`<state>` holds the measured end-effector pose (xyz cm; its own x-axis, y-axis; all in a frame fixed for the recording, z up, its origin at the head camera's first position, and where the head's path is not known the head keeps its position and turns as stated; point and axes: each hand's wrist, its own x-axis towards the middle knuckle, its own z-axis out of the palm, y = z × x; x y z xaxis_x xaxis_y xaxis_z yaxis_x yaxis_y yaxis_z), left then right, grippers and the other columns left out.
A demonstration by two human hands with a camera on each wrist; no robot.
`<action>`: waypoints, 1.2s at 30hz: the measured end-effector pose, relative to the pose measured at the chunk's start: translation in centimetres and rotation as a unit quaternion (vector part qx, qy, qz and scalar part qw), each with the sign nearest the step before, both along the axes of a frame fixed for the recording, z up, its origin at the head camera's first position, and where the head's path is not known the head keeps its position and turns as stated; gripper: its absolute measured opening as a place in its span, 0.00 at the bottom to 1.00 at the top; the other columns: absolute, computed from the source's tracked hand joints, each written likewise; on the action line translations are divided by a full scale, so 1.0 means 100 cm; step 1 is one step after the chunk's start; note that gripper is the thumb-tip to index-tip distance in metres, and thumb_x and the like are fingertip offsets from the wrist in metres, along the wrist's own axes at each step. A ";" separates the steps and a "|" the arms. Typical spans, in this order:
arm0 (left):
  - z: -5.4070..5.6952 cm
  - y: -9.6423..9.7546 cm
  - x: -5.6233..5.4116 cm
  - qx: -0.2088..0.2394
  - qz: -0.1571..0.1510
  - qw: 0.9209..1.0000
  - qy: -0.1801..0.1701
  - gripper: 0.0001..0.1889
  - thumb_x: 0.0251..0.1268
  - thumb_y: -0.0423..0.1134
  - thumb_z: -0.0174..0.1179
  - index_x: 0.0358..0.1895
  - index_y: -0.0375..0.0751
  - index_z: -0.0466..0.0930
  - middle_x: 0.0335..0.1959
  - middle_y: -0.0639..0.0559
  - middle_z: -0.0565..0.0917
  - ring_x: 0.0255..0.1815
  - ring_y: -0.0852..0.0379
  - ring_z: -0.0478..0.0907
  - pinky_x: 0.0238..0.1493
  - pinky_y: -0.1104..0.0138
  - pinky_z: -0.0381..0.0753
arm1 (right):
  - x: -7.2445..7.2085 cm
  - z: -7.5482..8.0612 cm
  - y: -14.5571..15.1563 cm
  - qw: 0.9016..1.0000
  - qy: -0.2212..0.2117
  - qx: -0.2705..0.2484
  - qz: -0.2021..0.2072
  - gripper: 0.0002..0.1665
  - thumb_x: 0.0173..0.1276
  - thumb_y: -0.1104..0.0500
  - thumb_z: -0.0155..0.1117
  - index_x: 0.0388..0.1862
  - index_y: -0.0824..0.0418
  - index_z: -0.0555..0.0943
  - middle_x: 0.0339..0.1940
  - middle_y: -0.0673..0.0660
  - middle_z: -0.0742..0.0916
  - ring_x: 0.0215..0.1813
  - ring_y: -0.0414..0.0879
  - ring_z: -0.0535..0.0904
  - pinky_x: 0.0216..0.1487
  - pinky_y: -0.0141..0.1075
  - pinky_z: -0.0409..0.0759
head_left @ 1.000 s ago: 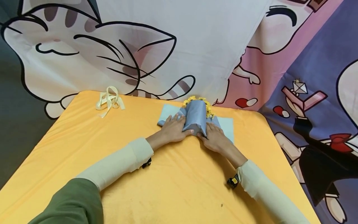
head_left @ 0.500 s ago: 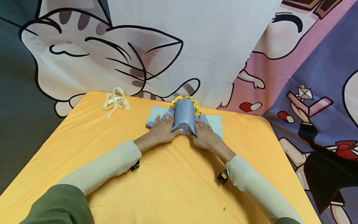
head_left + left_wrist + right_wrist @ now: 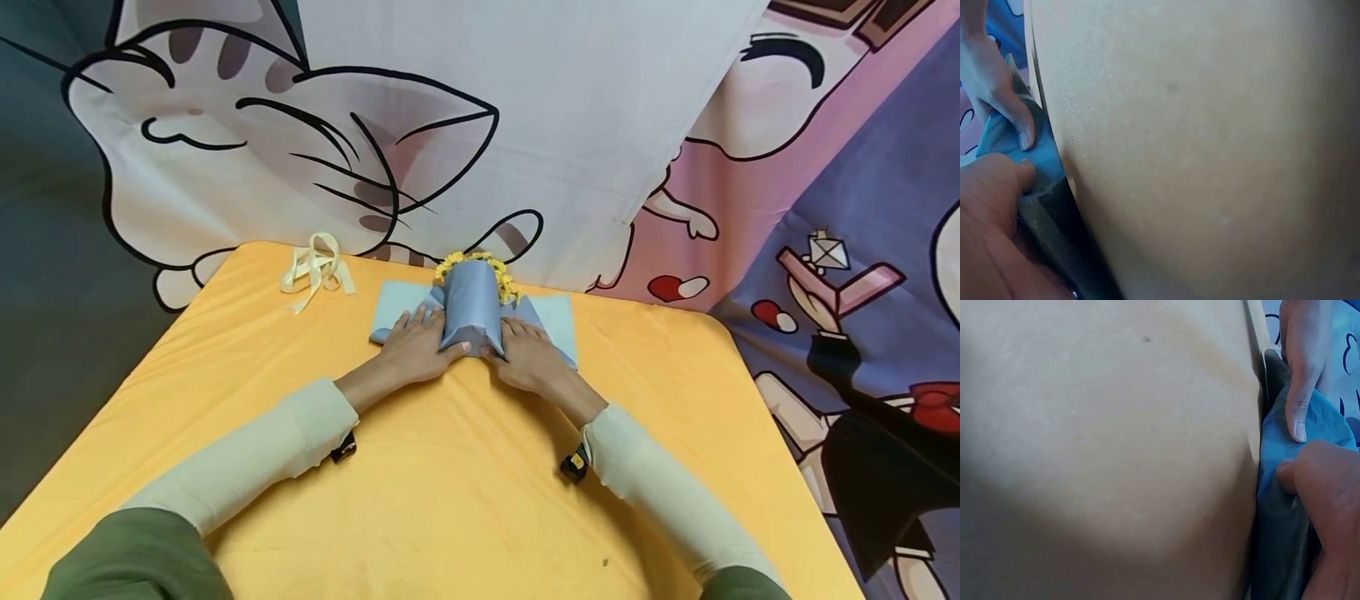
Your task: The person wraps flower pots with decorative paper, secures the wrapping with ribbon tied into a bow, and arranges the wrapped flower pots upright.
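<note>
A bouquet of yellow flowers (image 3: 450, 265) lies near the far edge of the table in the head view. Blue wrapping paper (image 3: 472, 296) forms a rounded roll around it, with pale blue paper (image 3: 557, 317) spread flat under both sides. On the roll's left side my left hand (image 3: 414, 348) presses the paper down with fingers extended. My right hand (image 3: 531, 357) does the same on the right side. Both thumbs touch the roll's near end, where the blue paper (image 3: 1047, 159) is folded in. The stems are hidden inside the wrap.
A loose heap of cream ribbon (image 3: 318, 271) lies at the table's far left. The yellow tablecloth (image 3: 450, 500) stretches toward me. Printed cartoon curtains (image 3: 585, 125) hang right behind the table and along its right side.
Both hands have slid the wrapped bouquet to the left across the table, closer to the ribbon. The hands keep their places on either side of the roll. The head view has shifted slightly.
</note>
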<state>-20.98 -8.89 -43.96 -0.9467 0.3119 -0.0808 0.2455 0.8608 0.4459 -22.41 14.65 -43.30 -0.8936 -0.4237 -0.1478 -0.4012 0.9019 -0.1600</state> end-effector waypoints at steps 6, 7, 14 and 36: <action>0.005 0.001 -0.001 -0.001 -0.008 1.000 -0.002 0.48 0.90 0.65 0.50 0.92 0.31 0.51 0.94 0.34 0.54 0.97 0.32 0.44 0.96 0.38 0.42 | 0.003 -0.001 0.003 1.000 -0.016 -0.019 -0.011 0.49 0.93 0.35 0.45 0.95 0.65 0.52 0.95 0.64 0.64 0.96 0.65 0.55 0.95 0.62 0.54; 0.006 0.001 -0.001 -0.002 -0.009 1.000 0.000 0.48 0.90 0.65 0.50 0.92 0.30 0.51 0.94 0.34 0.54 0.97 0.32 0.45 0.96 0.37 0.43 | 0.003 -0.001 0.003 1.000 -0.017 -0.020 -0.013 0.49 0.94 0.35 0.45 0.95 0.65 0.52 0.95 0.64 0.63 0.96 0.65 0.55 0.95 0.63 0.54; 0.005 0.001 -0.006 0.005 -0.014 1.000 -0.006 0.48 0.90 0.65 0.50 0.92 0.30 0.51 0.94 0.34 0.55 0.96 0.31 0.46 0.96 0.36 0.43 | 0.002 0.002 0.006 0.999 -0.019 -0.025 -0.013 0.53 0.91 0.31 0.45 0.95 0.66 0.52 0.95 0.66 0.64 0.96 0.65 0.55 0.95 0.62 0.54; -0.008 -0.004 -0.010 0.009 -0.019 1.000 -0.021 0.51 0.88 0.70 0.48 0.92 0.30 0.50 0.94 0.33 0.54 0.96 0.30 0.44 0.95 0.34 0.40 | -0.028 0.065 -0.040 0.964 -0.150 -0.119 -0.183 0.63 0.78 0.17 0.48 0.90 0.62 0.66 0.85 0.65 0.78 0.74 0.61 0.84 0.72 0.55 0.85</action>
<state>-22.00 -9.26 -44.72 -0.9297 0.3500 -0.1148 0.2591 0.8430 0.4713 -25.21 10.69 -36.81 -0.9220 -0.1416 -0.3603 0.0341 0.8974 -0.4400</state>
